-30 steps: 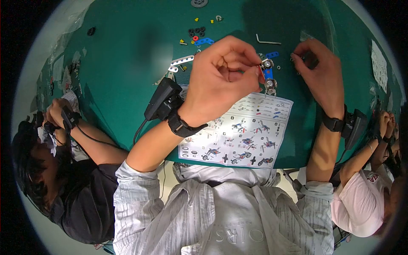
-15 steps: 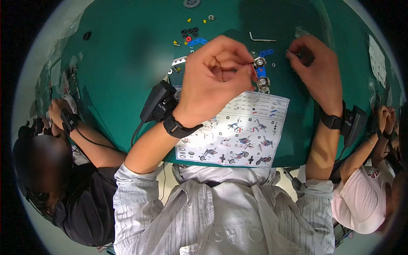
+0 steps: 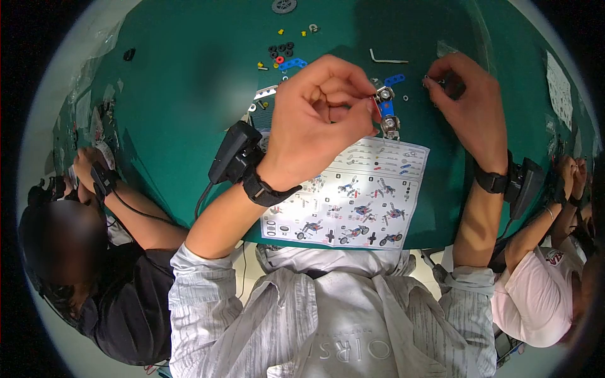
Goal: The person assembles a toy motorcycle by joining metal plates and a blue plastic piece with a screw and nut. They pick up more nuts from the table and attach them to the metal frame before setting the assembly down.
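My left hand (image 3: pixel 321 126) is closed in a pinch on a small toy model assembly (image 3: pixel 387 108) of silvery metal and blue pieces, with a red part at the fingertips. The assembly hangs just above the top edge of a printed instruction sheet (image 3: pixel 353 217). To its right, my right hand (image 3: pixel 471 107) pinches a tiny metallic piece (image 3: pixel 426 78) between thumb and forefinger; its kind is too small to make out. Between the hands lie a small nut (image 3: pixel 406 98) and a blue perforated strip (image 3: pixel 395 79), close to the assembly's upper end.
An L-shaped hex key (image 3: pixel 387 60) lies beyond the hands. Black rings (image 3: pixel 282 48), a blue curved strip (image 3: pixel 293 63), a white perforated strip (image 3: pixel 266 92) and yellow bits (image 3: pixel 304 33) are on the green table (image 3: pixel 170 94). Other people sit at both sides.
My left hand and the assembly have shifted very slightly. My right hand keeps its pinch in nearly the same place.
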Demonstrator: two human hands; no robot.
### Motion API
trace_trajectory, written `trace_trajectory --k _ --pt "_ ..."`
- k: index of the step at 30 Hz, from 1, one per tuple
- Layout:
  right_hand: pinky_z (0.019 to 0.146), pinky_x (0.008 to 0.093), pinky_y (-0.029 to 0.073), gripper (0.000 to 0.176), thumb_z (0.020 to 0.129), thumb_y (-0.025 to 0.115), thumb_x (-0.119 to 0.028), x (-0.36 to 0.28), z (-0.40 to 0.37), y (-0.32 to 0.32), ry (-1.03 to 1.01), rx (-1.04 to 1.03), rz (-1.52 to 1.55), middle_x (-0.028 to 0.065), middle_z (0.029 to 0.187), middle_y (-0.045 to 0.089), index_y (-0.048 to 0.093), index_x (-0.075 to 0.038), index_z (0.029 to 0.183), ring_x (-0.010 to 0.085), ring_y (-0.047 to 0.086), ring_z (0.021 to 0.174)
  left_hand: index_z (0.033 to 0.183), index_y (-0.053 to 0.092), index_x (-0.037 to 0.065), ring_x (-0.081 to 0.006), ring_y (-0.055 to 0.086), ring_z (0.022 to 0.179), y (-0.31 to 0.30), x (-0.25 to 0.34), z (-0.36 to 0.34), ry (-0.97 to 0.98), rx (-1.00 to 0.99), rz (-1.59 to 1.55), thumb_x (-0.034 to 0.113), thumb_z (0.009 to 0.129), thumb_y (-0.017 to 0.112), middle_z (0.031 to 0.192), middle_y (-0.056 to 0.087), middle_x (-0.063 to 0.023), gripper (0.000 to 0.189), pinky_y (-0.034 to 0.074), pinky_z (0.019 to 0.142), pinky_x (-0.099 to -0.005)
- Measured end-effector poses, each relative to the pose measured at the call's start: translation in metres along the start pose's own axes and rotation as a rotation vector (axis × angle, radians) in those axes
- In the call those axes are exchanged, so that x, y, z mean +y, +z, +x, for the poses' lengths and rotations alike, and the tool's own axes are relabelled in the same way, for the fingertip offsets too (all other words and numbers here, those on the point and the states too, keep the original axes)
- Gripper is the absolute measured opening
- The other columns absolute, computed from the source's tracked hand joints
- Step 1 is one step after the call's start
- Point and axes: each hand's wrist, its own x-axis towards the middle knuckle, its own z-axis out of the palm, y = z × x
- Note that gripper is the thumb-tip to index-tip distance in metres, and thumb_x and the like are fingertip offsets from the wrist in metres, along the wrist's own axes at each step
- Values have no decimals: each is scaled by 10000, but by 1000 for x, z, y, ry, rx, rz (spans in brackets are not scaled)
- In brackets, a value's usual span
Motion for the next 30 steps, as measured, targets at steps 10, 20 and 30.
trace_trajectory --k 10,20,30 --pt "640 339 510 144 826 733 -98 -1 1 -1 -7 0 -10 88 864 672 659 -46 937 220 634 688 1048 598 -31 -107 696 816 0 0 0 17 -7 -13 -80 868 674 903 706 -77 201 568 717 -230" --pt "653 343 514 149 825 738 -103 1 1 0 -4 3 6 92 871 675 657 -44 935 226 640 695 1056 598 -34 -107 687 814 0 3 0 15 -7 29 -87 870 669 920 702 -75 206 575 718 -240" --pt "654 340 517 151 828 746 -113 0 1 -1 17 3 4 94 882 684 668 -41 936 222 647 700 1057 594 -33 -106 686 825 -1 1 1 12 -14 1 -96 871 657 919 699 -77 206 571 717 -237"
